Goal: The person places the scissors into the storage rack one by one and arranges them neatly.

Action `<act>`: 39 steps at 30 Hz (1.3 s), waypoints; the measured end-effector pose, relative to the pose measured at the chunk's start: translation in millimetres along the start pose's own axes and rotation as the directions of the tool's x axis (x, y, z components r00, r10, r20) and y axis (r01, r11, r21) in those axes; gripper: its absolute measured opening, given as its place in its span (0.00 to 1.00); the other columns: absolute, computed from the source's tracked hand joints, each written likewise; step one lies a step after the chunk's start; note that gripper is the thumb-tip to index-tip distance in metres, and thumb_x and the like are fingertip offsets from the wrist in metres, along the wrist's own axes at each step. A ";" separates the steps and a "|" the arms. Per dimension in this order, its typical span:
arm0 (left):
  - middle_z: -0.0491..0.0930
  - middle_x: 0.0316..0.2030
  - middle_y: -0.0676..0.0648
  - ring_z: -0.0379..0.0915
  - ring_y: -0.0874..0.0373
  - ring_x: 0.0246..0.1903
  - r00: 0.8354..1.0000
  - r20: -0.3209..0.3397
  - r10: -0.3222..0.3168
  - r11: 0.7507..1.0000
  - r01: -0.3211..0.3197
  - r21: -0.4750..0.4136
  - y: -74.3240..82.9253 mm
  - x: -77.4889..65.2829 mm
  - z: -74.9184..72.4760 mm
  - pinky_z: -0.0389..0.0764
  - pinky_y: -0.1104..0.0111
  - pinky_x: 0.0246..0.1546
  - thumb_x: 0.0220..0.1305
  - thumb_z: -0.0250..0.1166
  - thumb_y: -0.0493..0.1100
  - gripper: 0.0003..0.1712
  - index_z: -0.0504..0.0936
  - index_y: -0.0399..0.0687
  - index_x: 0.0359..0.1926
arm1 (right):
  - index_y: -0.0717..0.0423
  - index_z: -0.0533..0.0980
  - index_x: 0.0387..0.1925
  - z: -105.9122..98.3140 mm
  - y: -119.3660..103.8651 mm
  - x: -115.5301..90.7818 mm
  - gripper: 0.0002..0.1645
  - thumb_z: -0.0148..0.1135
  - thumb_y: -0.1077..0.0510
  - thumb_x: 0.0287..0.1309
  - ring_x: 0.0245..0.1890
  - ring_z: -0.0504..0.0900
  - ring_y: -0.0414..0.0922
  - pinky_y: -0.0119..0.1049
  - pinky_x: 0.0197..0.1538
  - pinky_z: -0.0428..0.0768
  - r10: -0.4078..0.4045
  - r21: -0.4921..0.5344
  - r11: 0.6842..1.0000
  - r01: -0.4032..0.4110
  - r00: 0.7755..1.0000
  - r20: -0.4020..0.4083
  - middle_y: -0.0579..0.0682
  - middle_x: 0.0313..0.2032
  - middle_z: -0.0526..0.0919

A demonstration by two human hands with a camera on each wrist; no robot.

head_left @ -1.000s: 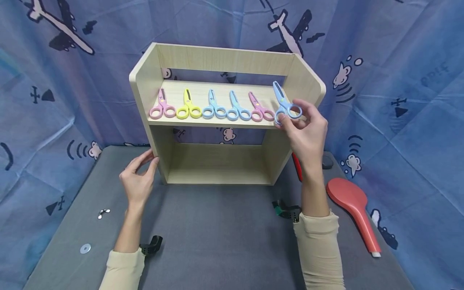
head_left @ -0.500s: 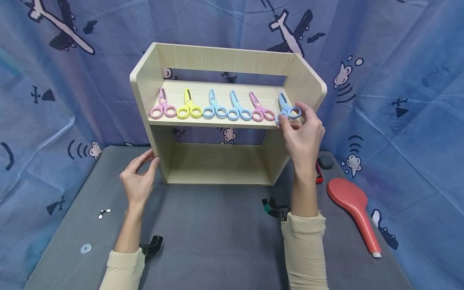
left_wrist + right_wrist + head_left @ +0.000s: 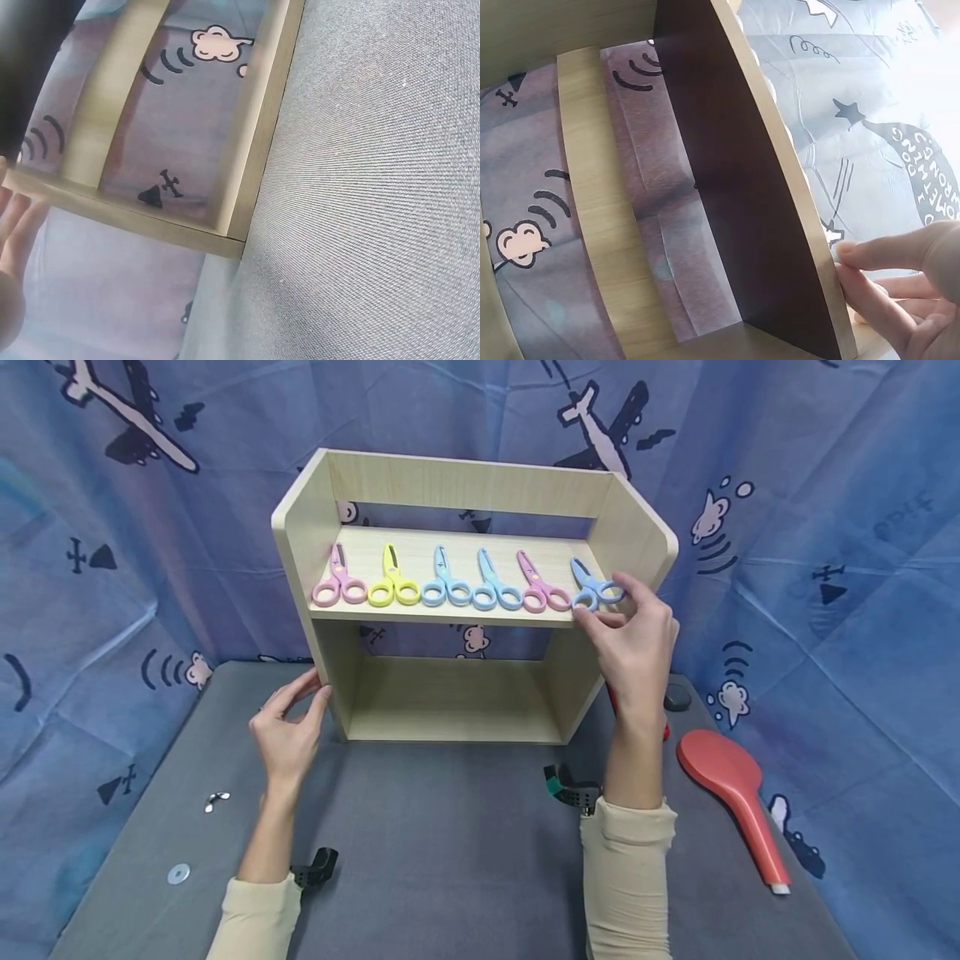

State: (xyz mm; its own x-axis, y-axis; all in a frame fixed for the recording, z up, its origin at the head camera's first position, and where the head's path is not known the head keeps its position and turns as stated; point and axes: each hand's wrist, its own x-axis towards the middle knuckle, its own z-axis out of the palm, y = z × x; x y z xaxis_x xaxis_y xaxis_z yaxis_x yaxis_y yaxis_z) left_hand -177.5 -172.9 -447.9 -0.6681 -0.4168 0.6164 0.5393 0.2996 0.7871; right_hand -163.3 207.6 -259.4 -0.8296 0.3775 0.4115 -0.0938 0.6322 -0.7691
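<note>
A pair of blue scissors (image 3: 592, 585) lies at the right end of the shelf's upper board, blades pointing back. My right hand (image 3: 636, 635) holds it by the finger rings, thumb at the lower ring near the board's front edge. In the right wrist view, the thumb and fingers (image 3: 900, 274) meet right at that edge. My left hand (image 3: 288, 727) touches the left side panel of the small wooden shelf (image 3: 442, 485) with fairly straight fingers. Left of the held pair, a row of pink (image 3: 542, 583), blue (image 3: 491, 581) and yellow scissors (image 3: 392, 578) lies on the same board.
A red shower-head-shaped object (image 3: 723, 768) lies on the grey table (image 3: 450, 843) at right. Behind the right forearm are a dark rounded object (image 3: 677, 697) and a partly hidden red item. At left lie a small metal piece (image 3: 216, 801) and a washer-like disc (image 3: 178, 873). A patterned curtain (image 3: 465, 402) hangs behind.
My right hand has lowered the blue scissors from a raised tilt onto the upper board, then turned their blades slightly left. The left hand has stayed at the side panel.
</note>
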 end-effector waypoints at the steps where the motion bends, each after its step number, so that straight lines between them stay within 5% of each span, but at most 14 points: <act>1: 0.92 0.45 0.30 0.87 0.77 0.43 1.000 0.000 0.002 1.000 -0.002 -0.003 0.0 0.0 0.5 0.83 0.89 0.39 0.62 0.79 0.29 0.17 0.92 0.35 0.53 | 0.50 0.76 0.75 -0.6 -0.4 0.2 0.40 0.79 0.51 0.64 0.55 0.93 0.51 0.40 0.60 0.90 0.002 -0.012 1.000 -0.002 1.000 -0.003 0.54 0.68 0.85; 8: 0.92 0.44 0.31 0.86 0.77 0.43 1.000 0.001 0.016 1.000 -0.016 0.008 1.4 0.3 2.0 0.82 0.90 0.39 0.62 0.79 0.30 0.17 0.92 0.36 0.52 | 0.51 0.77 0.74 -5.0 -2.5 1.5 0.38 0.77 0.49 0.67 0.44 0.92 0.53 0.18 0.38 0.77 -0.019 -0.121 0.992 0.020 1.000 0.008 0.59 0.57 0.91; 21: 0.92 0.44 0.30 0.87 0.77 0.43 1.000 -0.001 0.006 1.000 -0.006 -0.008 2.1 0.1 0.1 0.83 0.89 0.38 0.62 0.79 0.30 0.17 0.92 0.35 0.52 | 0.57 0.82 0.68 -2.0 5.0 4.4 0.29 0.71 0.48 0.72 0.33 0.80 0.48 0.24 0.29 0.69 -0.079 -0.176 0.980 0.088 0.995 0.059 0.63 0.48 0.92; 31: 0.92 0.44 0.30 0.87 0.77 0.43 1.000 -0.011 0.010 1.000 -0.010 -0.001 0.0 2.0 1.6 0.82 0.90 0.38 0.61 0.79 0.29 0.17 0.92 0.35 0.52 | 0.57 0.83 0.67 1.3 7.6 9.1 0.28 0.71 0.49 0.72 0.32 0.76 0.46 0.25 0.28 0.67 -0.079 -0.163 0.983 0.090 0.994 0.069 0.63 0.51 0.91; 39: 0.92 0.44 0.30 0.87 0.77 0.43 1.000 0.011 0.003 1.000 -0.003 -0.025 0.4 1.6 0.0 0.84 0.89 0.38 0.62 0.79 0.29 0.17 0.92 0.35 0.52 | 0.54 0.86 0.64 -0.5 14.0 2.3 0.26 0.74 0.47 0.70 0.25 0.73 0.35 0.21 0.28 0.67 -0.159 -0.106 0.982 0.157 0.987 -0.015 0.61 0.39 0.91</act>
